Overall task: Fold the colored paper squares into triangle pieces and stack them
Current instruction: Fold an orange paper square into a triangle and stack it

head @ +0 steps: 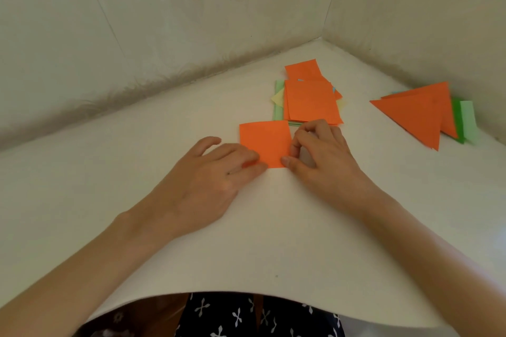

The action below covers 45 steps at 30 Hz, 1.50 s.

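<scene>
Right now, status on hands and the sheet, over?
Left hand flat on near corner of orange square. Right hand pinches its right edge. Square unfolded. Paper stack close behind.

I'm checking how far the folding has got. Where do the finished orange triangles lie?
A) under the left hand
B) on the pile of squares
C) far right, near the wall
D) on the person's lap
C: the orange triangles lie at the far right near the wall, apart from the pile of squares and the orange square nearer the person.
</scene>
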Each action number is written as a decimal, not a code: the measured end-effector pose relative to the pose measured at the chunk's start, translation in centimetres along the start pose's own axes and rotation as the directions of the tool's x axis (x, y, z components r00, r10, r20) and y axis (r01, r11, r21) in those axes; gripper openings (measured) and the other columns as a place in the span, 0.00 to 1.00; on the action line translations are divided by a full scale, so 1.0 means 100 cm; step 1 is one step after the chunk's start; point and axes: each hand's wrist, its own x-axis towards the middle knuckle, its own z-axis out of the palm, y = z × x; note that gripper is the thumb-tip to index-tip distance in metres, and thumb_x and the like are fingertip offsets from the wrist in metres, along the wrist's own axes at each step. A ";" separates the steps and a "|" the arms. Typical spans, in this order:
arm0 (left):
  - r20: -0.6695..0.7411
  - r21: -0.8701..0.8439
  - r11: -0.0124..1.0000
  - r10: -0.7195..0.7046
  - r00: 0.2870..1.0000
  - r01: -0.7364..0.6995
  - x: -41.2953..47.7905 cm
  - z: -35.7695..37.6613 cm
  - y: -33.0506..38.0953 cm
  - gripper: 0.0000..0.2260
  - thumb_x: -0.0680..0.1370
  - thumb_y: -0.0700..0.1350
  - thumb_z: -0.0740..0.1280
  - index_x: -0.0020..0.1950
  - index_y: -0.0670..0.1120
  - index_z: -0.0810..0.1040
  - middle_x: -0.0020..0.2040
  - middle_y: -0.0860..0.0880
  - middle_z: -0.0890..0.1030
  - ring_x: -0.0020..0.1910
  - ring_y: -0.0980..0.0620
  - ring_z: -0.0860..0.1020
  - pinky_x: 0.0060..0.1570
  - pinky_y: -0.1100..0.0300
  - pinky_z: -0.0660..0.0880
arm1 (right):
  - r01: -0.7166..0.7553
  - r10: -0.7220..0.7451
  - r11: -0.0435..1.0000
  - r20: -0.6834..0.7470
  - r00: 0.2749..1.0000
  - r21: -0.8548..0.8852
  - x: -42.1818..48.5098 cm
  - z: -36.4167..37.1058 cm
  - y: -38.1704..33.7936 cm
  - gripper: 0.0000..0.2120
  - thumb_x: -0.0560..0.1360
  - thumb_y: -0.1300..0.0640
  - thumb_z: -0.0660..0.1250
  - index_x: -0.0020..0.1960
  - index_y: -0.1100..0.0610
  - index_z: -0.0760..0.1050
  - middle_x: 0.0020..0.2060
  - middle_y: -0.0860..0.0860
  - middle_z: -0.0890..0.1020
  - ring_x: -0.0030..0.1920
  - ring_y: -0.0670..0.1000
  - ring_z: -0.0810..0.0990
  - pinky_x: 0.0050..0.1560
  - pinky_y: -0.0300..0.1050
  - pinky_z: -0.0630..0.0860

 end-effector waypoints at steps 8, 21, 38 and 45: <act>0.046 -0.064 0.997 -0.037 0.998 0.040 0.001 0.006 0.001 0.22 0.74 0.41 0.53 0.61 0.47 0.80 0.56 0.48 0.81 0.50 0.48 0.80 0.57 0.52 0.67 | -0.122 0.119 0.986 -0.028 0.992 -0.118 0.002 0.008 -0.015 0.19 0.72 0.38 0.64 0.52 0.53 0.69 0.57 0.50 0.65 0.62 0.52 0.60 0.65 0.45 0.54; 0.033 -0.031 0.999 -0.012 0.999 0.013 0.008 0.001 0.002 0.21 0.73 0.39 0.52 0.56 0.46 0.82 0.52 0.48 0.81 0.46 0.47 0.80 0.54 0.54 0.64 | 0.339 -0.365 0.925 -0.150 0.919 -0.173 -0.010 0.000 0.015 0.21 0.71 0.63 0.56 0.54 0.47 0.80 0.57 0.55 0.76 0.67 0.59 0.63 0.66 0.67 0.61; 0.004 -0.226 0.969 -0.102 0.995 0.101 0.007 0.004 -0.002 0.16 0.75 0.43 0.56 0.54 0.46 0.82 0.53 0.50 0.81 0.46 0.49 0.80 0.53 0.56 0.68 | 0.110 -0.069 0.987 -0.305 0.950 0.119 -0.010 -0.007 0.013 0.11 0.75 0.57 0.62 0.48 0.54 0.83 0.48 0.52 0.79 0.54 0.50 0.69 0.56 0.32 0.63; -0.035 -0.270 0.959 -0.104 0.994 0.091 0.005 0.008 -0.001 0.16 0.74 0.44 0.57 0.54 0.46 0.82 0.53 0.50 0.80 0.49 0.53 0.74 0.52 0.58 0.67 | -0.107 0.094 0.992 -0.175 0.980 -0.066 -0.001 0.003 -0.006 0.11 0.74 0.45 0.66 0.48 0.52 0.77 0.47 0.48 0.76 0.55 0.51 0.67 0.54 0.44 0.63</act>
